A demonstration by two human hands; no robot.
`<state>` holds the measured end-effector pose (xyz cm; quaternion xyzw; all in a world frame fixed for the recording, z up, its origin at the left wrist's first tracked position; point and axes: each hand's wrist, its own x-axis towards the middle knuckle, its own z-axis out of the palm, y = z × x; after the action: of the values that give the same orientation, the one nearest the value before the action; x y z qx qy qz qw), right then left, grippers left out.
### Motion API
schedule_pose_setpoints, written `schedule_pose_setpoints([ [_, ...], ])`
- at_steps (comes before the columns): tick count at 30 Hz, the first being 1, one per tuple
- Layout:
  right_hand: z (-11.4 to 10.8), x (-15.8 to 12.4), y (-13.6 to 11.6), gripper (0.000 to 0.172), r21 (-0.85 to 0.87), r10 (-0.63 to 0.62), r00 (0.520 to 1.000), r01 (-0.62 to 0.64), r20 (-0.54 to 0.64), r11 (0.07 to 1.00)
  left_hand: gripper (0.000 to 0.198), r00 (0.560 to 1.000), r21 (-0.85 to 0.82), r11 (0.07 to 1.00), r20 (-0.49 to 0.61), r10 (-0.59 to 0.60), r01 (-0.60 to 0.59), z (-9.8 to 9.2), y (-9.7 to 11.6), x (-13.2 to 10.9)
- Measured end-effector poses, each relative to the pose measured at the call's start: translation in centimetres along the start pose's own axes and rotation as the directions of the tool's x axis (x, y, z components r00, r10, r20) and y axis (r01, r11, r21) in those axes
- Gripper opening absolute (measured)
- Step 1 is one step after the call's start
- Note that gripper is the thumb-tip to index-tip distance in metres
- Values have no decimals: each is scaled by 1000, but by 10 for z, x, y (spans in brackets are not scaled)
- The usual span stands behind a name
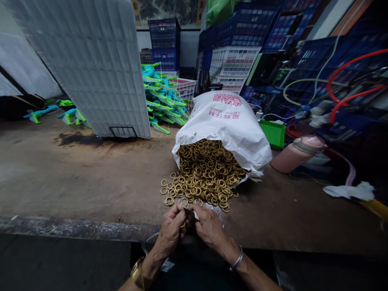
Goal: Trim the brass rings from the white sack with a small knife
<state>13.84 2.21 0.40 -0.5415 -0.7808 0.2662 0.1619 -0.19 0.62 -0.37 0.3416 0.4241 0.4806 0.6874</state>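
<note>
My left hand (172, 227) is closed in a pinch near the table's front edge, with a brass-coloured ring (182, 225) showing at its fingers. My right hand (209, 227) grips a dark, flat, blade-like piece (189, 215), which reaches across to the left fingertips; a small white bit shows by the right thumb. Its exact kind is hard to make out. Just beyond both hands lies a heap of brass-coloured rings (209, 178). They spill from the mouth of a white woven sack (224, 117) with red print, lying on its side.
A brown worktable (91, 178) spans the view. A pale ribbed panel (121, 72) stands at the left, before a pile of green-and-blue plastic parts (165, 97). To the right are a pink bottle (297, 153), a green tray (273, 133) and red hoses. Stacked crates (235, 60) stand behind.
</note>
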Motion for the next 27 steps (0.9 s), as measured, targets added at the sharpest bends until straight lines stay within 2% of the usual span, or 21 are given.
schedule_pose_setpoints([
  [5, -2, 2, -1, 40, -135, 37, 999, -33, 25, 990, 34, 1000, 51, 999, -14, 14, -13, 2, 6, -4],
  [9, 0, 7, 8, 28, -271, 161, 987, -149, 21, 951, 34, 1000, 127, 992, 20, -22, 19, 7, 14, -16],
  [12, 2, 10, 12, 23, -287, 173, 984, -176, -35, 942, 29, 993, -16, 996, 82, -87, 88, 6, 18, -24],
  [17, 4, 16, -1, 25, -202, 133, 988, -147, -80, 968, 28, 980, -338, 924, -15, -196, 180, -9, 23, -23],
  [20, 6, 23, -11, 28, -211, 132, 990, -137, -40, 968, 27, 974, -393, 900, -46, -224, 188, -20, 22, -22],
  [23, 11, 29, -16, 26, -293, 106, 994, -103, -5, 950, 23, 973, -414, 894, -67, -219, 173, -25, 20, -22],
  [27, 14, 32, -16, 23, -360, 108, 994, -98, 7, 928, 22, 978, -462, 870, -27, -209, 173, -28, 18, -21],
])
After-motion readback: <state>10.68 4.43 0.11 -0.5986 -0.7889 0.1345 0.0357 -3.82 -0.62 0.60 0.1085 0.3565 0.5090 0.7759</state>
